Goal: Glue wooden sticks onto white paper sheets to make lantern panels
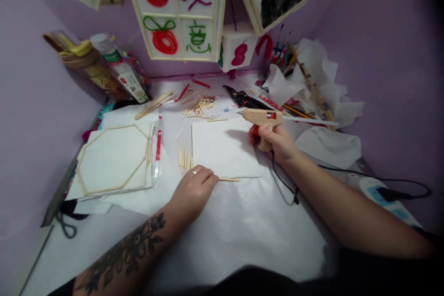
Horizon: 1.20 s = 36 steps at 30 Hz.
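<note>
My right hand [279, 141] is wrapped round a beige hot glue gun [262, 118], its nozzle pointing left and a white glue stick [312, 121] running out of its back. It is held over the right side of a white square board [222, 148]. My left hand [196, 189] rests at the board's near left corner, fingers bent down. A thin wooden stick [229, 179] juts out from its fingertips along the near edge; whether the fingers grip it is hidden. Several short sticks [185, 158] lie just beyond that hand.
An octagonal stick frame [123, 188] lies on white sheets at left. Behind the board are a pile of short sticks [199, 105] and black-handled pliers [243, 98]. Painted lanterns [180, 14] hang overhead. The gun's cord [367, 176] leads to a power strip [388, 201] at right.
</note>
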### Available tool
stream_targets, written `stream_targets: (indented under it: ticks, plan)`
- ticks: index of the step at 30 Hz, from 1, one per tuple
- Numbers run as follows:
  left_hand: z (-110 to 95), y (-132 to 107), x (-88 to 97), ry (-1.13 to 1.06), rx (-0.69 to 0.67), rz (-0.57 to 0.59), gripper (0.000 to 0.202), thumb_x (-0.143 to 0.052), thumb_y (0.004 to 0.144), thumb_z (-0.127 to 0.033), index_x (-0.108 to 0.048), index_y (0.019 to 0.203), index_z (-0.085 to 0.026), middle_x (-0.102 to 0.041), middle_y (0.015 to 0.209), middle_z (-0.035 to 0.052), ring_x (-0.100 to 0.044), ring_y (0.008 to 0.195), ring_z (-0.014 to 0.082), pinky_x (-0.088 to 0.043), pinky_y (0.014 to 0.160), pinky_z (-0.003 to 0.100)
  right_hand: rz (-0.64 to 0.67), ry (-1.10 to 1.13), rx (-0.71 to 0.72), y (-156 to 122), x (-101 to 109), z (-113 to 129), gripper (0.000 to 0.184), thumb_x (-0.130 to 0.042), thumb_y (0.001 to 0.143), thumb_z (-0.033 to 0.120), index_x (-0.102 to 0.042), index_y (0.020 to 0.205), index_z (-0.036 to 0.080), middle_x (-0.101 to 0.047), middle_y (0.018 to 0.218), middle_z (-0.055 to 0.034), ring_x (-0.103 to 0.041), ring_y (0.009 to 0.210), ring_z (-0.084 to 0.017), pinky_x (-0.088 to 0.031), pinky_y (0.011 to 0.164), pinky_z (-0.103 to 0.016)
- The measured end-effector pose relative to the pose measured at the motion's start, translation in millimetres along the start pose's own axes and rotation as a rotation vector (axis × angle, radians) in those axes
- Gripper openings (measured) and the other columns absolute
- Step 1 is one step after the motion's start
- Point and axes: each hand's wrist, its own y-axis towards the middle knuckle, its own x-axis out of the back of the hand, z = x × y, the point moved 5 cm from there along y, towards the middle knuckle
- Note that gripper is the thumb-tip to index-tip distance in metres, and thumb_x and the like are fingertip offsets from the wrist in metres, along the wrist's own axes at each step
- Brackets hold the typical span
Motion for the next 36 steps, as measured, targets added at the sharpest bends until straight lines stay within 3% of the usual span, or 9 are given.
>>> stream_targets:
  ticks: [6,11,13,17,19,23,28,32,36]
  plan:
    - [-1,0,7.0,-0.088,0.002,-0.084,0.019,-0.053,0.088,-0.004,-0.068,0.090,-0.016,-0.064,0.085,0.0055,-0.055,0.079,0.0185,-0.052,0.071,0.032,0.028,0.047,0.020,1,0,-2,0.038,-0.083,0.062,0.053,-0.070,0.075,0.019,-0.064,0.071,-0.0016,-0.058,0.061,-0.014,-0.047,0.056,-0.027]
    - [14,-5,19.5,-0.151,0.155,-0.222,0.019,-0.051,0.089,-0.003,-0.064,0.098,-0.014,-0.065,0.088,0.0065,-0.059,0.086,0.0178,-0.052,0.080,0.032,0.024,0.043,0.026,0,-1,0,0.038,-0.083,0.062,0.053,-0.070,0.074,0.019,-0.064,0.069,-0.0019,-0.058,0.060,-0.015,-0.047,0.054,-0.028]
    - [21,-4,21.6,-0.112,0.219,-0.146,0.017,-0.051,0.091,-0.007,-0.064,0.097,-0.015,-0.066,0.088,0.0063,-0.059,0.087,0.0194,-0.052,0.080,0.035,0.025,0.036,0.028,0,-2,2,0.039,-0.083,0.062,0.053,-0.070,0.073,0.018,-0.064,0.068,-0.0021,-0.058,0.059,-0.015,-0.046,0.054,-0.028]
    - [32,-6,22.7,-0.011,0.340,0.192,0.005,-0.064,0.087,-0.020,-0.066,0.091,-0.018,-0.066,0.091,0.0047,-0.060,0.089,0.0242,-0.052,0.080,0.040,0.014,0.056,0.038,0,-3,2,0.039,-0.084,0.061,0.053,-0.070,0.073,0.019,-0.064,0.069,-0.0020,-0.056,0.058,-0.014,-0.046,0.053,-0.028]
    - [36,-10,24.7,0.014,0.393,0.329,0.010,-0.069,0.083,-0.021,-0.066,0.092,-0.019,-0.065,0.093,0.0043,-0.061,0.091,0.0249,-0.052,0.080,0.040,-0.001,0.066,0.037,0,-2,1,0.038,-0.084,0.061,0.053,-0.070,0.074,0.019,-0.064,0.070,-0.0019,-0.056,0.059,-0.014,-0.047,0.053,-0.028]
    - [38,-15,27.1,0.040,0.411,0.446,0.017,-0.057,0.087,-0.012,-0.066,0.099,-0.022,-0.064,0.099,0.0033,-0.061,0.092,0.0222,-0.051,0.077,0.035,0.022,0.039,0.065,1,5,9,0.034,-0.082,0.064,0.051,-0.070,0.074,0.021,-0.063,0.066,-0.0010,-0.056,0.060,-0.015,-0.049,0.058,-0.030]
    - [34,-13,23.8,0.118,0.263,0.402,0.033,-0.048,0.087,-0.001,-0.067,0.102,-0.024,-0.064,0.102,0.0042,-0.059,0.093,0.0228,-0.049,0.076,0.035,0.291,-0.098,-0.093,-1,10,24,0.035,-0.079,0.068,0.052,-0.069,0.071,0.018,-0.061,0.058,-0.0018,-0.054,0.055,-0.015,-0.049,0.059,-0.031]
    - [35,-11,22.6,0.093,0.206,0.314,0.031,-0.048,0.088,0.000,-0.066,0.101,-0.021,-0.065,0.101,0.0042,-0.059,0.092,0.0214,-0.048,0.076,0.034,0.513,-0.172,-0.200,-6,10,22,0.040,-0.077,0.071,0.055,-0.071,0.072,0.015,-0.066,0.066,-0.0064,-0.059,0.062,-0.016,-0.046,0.055,-0.026]
    - [34,-10,21.9,0.038,0.156,0.233,0.027,-0.048,0.090,-0.002,-0.065,0.100,-0.020,-0.066,0.102,0.0043,-0.060,0.094,0.0206,-0.050,0.078,0.034,0.478,0.023,-0.210,-3,13,15,0.037,-0.079,0.070,0.051,-0.071,0.078,0.015,-0.068,0.074,-0.0067,-0.064,0.070,-0.018,-0.052,0.065,-0.030]
